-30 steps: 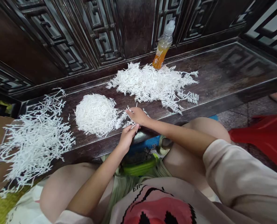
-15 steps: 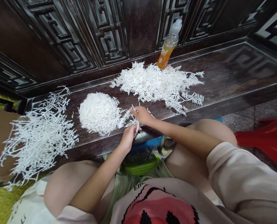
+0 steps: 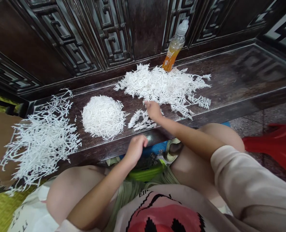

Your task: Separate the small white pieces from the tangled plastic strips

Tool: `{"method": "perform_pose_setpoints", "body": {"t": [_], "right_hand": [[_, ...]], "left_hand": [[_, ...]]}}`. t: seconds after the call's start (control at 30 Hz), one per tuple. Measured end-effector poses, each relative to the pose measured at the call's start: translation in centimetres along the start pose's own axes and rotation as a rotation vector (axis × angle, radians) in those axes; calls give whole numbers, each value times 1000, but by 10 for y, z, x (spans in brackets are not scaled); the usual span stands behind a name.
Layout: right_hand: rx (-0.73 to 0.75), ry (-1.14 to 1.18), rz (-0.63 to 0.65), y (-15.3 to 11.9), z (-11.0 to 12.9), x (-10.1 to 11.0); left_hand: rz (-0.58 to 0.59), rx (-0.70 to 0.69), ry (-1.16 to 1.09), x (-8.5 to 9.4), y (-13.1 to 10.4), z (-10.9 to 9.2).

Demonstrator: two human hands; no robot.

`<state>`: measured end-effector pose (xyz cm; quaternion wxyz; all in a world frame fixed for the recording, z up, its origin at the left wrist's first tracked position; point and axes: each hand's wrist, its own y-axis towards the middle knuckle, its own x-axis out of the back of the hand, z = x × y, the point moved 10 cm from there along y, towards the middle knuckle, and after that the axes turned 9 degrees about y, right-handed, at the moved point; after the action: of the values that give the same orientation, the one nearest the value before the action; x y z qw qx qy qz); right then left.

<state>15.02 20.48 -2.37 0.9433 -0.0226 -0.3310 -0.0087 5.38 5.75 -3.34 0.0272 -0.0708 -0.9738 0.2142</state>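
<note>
My right hand point(image 3: 154, 111) is closed, fingertips pinched, over a white branched plastic strip point(image 3: 140, 124) that is smeared by motion and seems to hang from it. My left hand point(image 3: 136, 148) is curled in front of the bench edge, apart from the strip; its fingers hide whatever they may hold. A rounded heap of short white plastic bits point(image 3: 103, 117) lies left of the strip. Behind my right hand spreads a pile of white branched strips point(image 3: 157, 85) with many small bits attached.
A tangle of barer white branches point(image 3: 46, 138) lies at the left, over the bench end and brown cardboard point(image 3: 0, 138). An orange drink bottle point(image 3: 173, 48) stands behind the right pile on the dark wooden bench point(image 3: 229, 77). A red plastic stool point(image 3: 273, 141) is at right.
My hands have moved apart: the right one up and right with the strip, the left one slightly down. The strip no longer reaches my left hand.
</note>
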Motion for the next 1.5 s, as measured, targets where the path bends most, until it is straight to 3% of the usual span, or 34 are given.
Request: {"method": "perform_pose_setpoints", "body": {"t": [0.07, 0.13, 0.23, 0.33, 0.47, 0.63, 0.8, 1.03, 1.33, 1.5], "right_hand": [[26, -32, -41, 10, 2, 12], [99, -41, 11, 10, 12, 9], [135, 5, 131, -6, 23, -11], [138, 40, 213, -24, 29, -30], [127, 55, 225, -31, 29, -33], [135, 76, 193, -34, 29, -30], [140, 137, 228, -39, 31, -36], [107, 212, 323, -39, 27, -49], [74, 212, 291, -34, 25, -44], [81, 195, 265, -31, 26, -37]], "left_hand": [[147, 41, -70, -16, -10, 1], [189, 154, -223, -18, -9, 9], [104, 280, -418, -2, 9, 23], [19, 323, -460, 12, 27, 33], [-2, 264, -379, 11, 32, 35], [112, 63, -153, -4, 30, 17], [23, 29, -16, 4, 28, 12], [19, 36, -137, 1, 27, 15], [65, 19, -157, 0, 27, 13], [-25, -23, -80, 9, 27, 11]]}}
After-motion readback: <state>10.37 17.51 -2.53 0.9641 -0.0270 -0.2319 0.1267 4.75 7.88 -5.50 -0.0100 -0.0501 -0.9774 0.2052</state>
